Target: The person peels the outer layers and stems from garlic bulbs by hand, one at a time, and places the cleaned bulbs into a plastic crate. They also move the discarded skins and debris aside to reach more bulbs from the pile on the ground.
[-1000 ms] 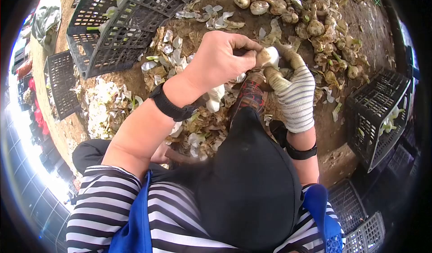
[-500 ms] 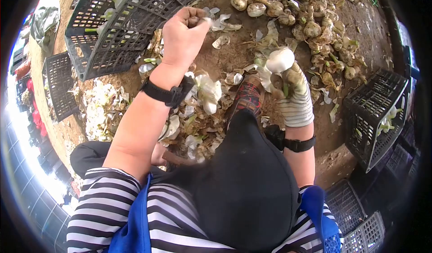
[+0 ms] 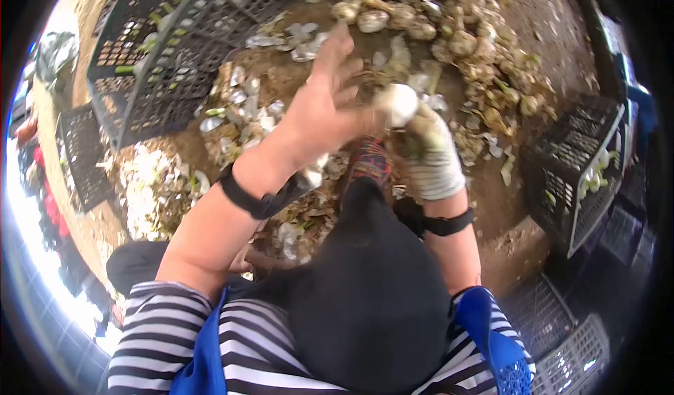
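In the head view, the bare left hand [image 3: 326, 110] is raised over the middle of the scene with its fingers [image 3: 342, 47] spread and pointing toward 12 o'clock, smeared by motion blur, and its thumb side lies just beside a peeled white bulb [image 3: 397, 102], though the blur makes it impossible to tell whether they touch. The right hand [image 3: 425, 146], in a striped knit glove [image 3: 441, 175], sits at 4 o'clock from the left hand and has its fingers closed around the lower part of that bulb, so the pale rounded top stands clear above the glove. Each wrist carries a black band: one on the left forearm [image 3: 256, 198], one on the right [image 3: 441, 223]. At 12 to 1 o'clock of the hands a heap of unpeeled, dirt-coloured bulbs [image 3: 449, 26] lies on the earth floor [image 3: 495, 209]. White and tan peelings [image 3: 242, 107] are scattered at 9 o'clock of the left hand and under the left arm. A large black plastic crate [image 3: 158, 40] stands tilted at 10 o'clock, a smaller one [image 3: 78, 153] at 9 o'clock, and another crate [image 3: 579, 177] with pale bulbs inside is at 3 o'clock. At 6 o'clock the person's black cap [image 3: 365, 290] and striped shirt [image 3: 165, 339] fill the lower part of the picture
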Tool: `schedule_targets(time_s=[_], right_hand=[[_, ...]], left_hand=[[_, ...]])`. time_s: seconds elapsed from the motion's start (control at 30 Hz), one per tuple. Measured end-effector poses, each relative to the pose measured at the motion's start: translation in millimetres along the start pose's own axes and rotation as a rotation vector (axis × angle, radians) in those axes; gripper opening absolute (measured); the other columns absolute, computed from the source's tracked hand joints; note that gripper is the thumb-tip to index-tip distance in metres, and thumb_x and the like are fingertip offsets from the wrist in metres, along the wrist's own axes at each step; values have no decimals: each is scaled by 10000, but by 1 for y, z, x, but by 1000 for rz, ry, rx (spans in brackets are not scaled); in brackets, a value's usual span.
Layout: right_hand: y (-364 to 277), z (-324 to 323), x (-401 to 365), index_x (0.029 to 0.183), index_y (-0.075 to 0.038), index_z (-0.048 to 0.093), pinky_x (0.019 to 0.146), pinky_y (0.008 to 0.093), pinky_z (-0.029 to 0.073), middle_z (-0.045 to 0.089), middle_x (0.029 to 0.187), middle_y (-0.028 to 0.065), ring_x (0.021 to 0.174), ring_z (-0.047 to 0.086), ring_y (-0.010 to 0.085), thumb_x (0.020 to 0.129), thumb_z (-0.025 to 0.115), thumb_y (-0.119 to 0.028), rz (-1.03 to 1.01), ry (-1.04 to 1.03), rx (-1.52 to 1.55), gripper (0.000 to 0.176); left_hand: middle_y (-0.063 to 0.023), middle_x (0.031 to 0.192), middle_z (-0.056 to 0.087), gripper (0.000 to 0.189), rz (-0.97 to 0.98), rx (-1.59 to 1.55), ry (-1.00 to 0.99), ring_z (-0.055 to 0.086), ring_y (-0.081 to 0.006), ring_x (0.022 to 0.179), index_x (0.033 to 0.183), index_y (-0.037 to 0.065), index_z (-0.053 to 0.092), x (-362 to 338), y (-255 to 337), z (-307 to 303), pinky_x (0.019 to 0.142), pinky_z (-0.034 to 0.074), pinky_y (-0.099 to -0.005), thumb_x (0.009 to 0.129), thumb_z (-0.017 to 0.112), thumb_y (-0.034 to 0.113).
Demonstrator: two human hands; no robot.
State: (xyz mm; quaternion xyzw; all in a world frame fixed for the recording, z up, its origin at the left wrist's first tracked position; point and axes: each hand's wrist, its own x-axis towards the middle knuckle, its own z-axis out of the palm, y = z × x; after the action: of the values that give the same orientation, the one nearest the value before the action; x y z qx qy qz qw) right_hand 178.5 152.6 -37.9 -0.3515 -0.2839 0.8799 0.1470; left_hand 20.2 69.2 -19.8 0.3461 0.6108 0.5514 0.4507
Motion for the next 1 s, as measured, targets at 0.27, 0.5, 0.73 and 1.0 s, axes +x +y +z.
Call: schedule_targets(time_s=[0.27, 0.5, 0.73, 1.0], right_hand=[[-22, -58, 10, 1119, -49, 592, 755, 302, 474, 607, 983, 122, 798, 591, 214, 823, 627, -183, -767, 519, -1118, 327], [-41, -192, 15, 1010, -81, 653, 751, 355, 482, 655, 932, 154, 828, 621, 278, 815, 599, -137, -247, 969, -1711, 210], [-30, -14, -3, 920, -26, 674, 677, 241, 463, 650, 825, 49, 747, 582, 120, 770, 623, -30, -382, 25, -774, 159], [-7, 17, 22, 1282, -141, 450, 993, 487, 325, 574, 1105, 130, 1090, 496, 318, 772, 566, -90, -1134, 234, -1380, 526]], left_hand=[[-160, 1083, 570, 413, 39, -643, 313, 552, -247, 1038, 1187, 6, 447, 11, 32, -94, 931, 445, -371, 872, 563, 247], [-191, 1195, 467, 480, -65, -548, 410, 457, -287, 1137, 1239, -11, 372, 10, 19, -77, 971, 391, -427, 915, 444, 335], [-76, 1122, 489, 654, -276, -293, -197, 516, -182, 999, 1310, 82, 303, -12, -13, 26, 870, 430, -303, 737, 602, -18], [-70, 1099, 498, 543, -445, -685, -3, 522, -179, 998, 1211, 76, 349, -21, -6, 29, 851, 439, -299, 734, 527, -110]])
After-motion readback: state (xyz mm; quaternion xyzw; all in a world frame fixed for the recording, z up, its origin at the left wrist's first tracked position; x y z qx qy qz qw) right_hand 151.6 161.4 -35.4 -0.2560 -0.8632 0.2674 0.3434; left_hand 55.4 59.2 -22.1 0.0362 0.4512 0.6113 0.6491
